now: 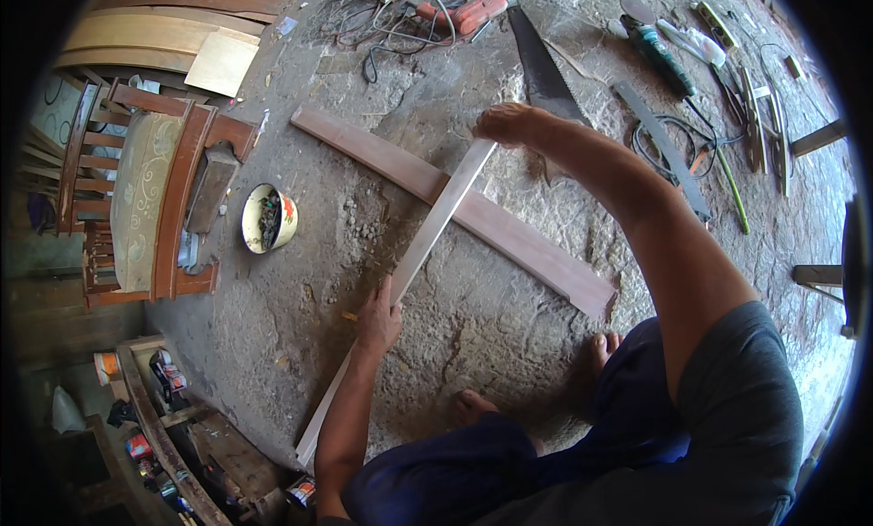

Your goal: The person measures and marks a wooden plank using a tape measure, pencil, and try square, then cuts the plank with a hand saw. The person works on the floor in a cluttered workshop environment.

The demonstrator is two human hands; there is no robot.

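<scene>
A long, pale wooden strip runs slantwise in front of me, from the lower left up to the middle. My right hand is closed on its far end. Lower down, my left hand is wrapped round the same strip, whose near end shows past my forearm. Beneath the strip, a wider reddish plank lies on the floor, crossing it at an angle. Whether the two pieces touch at the crossing, I cannot tell.
A handsaw and a red power drill lie at the far side. An angle grinder and a metal straightedge are to the right. Leftward stand an enamel pot and a wooden chair. My feet are close to the plank.
</scene>
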